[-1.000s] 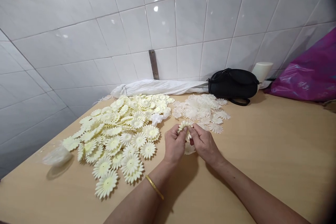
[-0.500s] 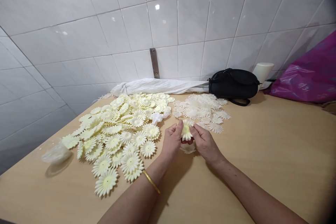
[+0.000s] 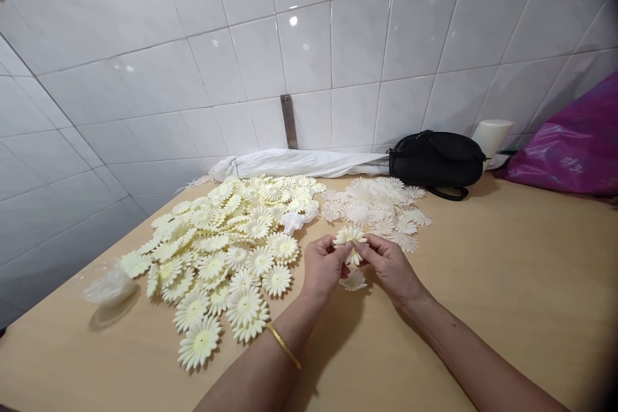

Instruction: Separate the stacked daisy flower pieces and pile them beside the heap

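Between my two hands is a pale yellow artificial daisy head (image 3: pixel 351 236), held above the table. My left hand (image 3: pixel 324 265) grips its left side, thumb laid towards the centre, fingers curled behind. On the other side my right hand (image 3: pixel 390 264) pinches it the same way; the thumbs nearly meet over the flower. Just below the hands lies a whitish petal piece (image 3: pixel 354 280), partly covered by the fingers. A big heap of pale yellow daisy heads (image 3: pixel 212 241) spreads to the left. Behind my hands is a smaller pile of white, translucent petal pieces (image 3: pixel 374 199).
A clear plastic bag or bowl (image 3: pixel 110 288) stands at the table's left. White crumpled plastic (image 3: pixel 293 221) lies by the yellow heap. Along the tiled wall are a rolled white cloth (image 3: pixel 299 162), a black case (image 3: pixel 437 159), a white cylinder (image 3: pixel 492 137) and a purple bag (image 3: pixel 567 148).
The held daisy head has been turned so its petals fan upward, and both thumbs have shifted onto its middle. The whole view has moved slightly.
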The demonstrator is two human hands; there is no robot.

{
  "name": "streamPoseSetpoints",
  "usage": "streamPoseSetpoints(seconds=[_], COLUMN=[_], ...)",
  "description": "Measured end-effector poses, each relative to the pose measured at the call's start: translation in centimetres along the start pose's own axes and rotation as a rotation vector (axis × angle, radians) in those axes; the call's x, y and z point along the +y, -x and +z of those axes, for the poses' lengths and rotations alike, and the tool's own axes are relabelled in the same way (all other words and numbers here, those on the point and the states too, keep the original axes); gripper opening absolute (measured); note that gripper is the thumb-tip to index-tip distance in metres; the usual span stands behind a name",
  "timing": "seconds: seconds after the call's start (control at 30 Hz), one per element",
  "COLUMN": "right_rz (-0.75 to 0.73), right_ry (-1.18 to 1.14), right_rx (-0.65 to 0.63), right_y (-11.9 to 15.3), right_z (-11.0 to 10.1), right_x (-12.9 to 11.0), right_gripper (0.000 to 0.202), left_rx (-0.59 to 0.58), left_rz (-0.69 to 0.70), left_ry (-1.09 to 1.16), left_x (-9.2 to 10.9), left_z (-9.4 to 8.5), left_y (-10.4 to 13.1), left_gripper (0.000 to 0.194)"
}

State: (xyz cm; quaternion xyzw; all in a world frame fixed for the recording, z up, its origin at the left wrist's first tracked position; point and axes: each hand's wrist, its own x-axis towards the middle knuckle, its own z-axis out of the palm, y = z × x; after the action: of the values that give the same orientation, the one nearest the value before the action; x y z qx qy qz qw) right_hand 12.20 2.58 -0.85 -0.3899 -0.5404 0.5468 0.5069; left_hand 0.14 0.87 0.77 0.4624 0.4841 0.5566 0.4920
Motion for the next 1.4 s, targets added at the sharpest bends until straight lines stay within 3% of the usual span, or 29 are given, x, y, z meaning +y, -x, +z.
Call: streamPoseSetpoints(seconds=[0.17, 0.3, 0.37, 0.5, 0.63, 0.93, 1.07, 1.23, 1.4], right_rz=[0.165, 0.163, 0.143, 0.068, 0.014, 0.124, 0.077, -0.005, -0.052], right_ry=[-0.279, -0.367, -0.33, -0.234, -0.134, -0.051, 0.01, -0.079, -0.042], right_rx=[-0.151, -0.235, -0.222, -0.178, -0.077, -0.056, -0.04, -0.081, 0.025], right_y=[0.3, 0.6, 0.5, 0.1, -0.3, -0.2, -0.1, 0.0, -0.1], right_z=[0.2, 0.3, 0.3, 0.1, -0.1, 0.0, -0.2, -0.1, 0.1], right_x=[-0.3, -1.0, -1.1, -0.7, -0.2, -0.4, -0.4, -0.7, -0.8], right_gripper=[0.025, 0.021, 0.023, 0.029, 0.03, 0.044, 0.037, 0.03, 0.03], left_rx=[0.033, -0.09, -0.135, -0.107, -0.117, -0.151, -0.103, -0.097, -0.109], left_rz=[0.003, -0.036, -0.058, -0.112, -0.093, -0.073, -0.04, -0.059, -0.104], left_ry=[0.012, 0.083, 0.13, 0.172, 0.16, 0.193, 0.157, 0.178, 0.258], left_x=[0.3, 0.1, -0.2, -0.9, -1.1, -0.9, -1.0, -1.3, -1.1], left_z=[0.0, 0.0, 0.0, 0.1, 0.1, 0.2, 0.3, 0.2, 0.4], left_y=[0.2, 0.3, 0.2, -0.1, 0.0, 0.2, 0.1, 0.0, 0.2], left_gripper=[0.043, 0.041, 0.043, 0.049, 0.037, 0.025, 0.024, 0.026, 0.033])
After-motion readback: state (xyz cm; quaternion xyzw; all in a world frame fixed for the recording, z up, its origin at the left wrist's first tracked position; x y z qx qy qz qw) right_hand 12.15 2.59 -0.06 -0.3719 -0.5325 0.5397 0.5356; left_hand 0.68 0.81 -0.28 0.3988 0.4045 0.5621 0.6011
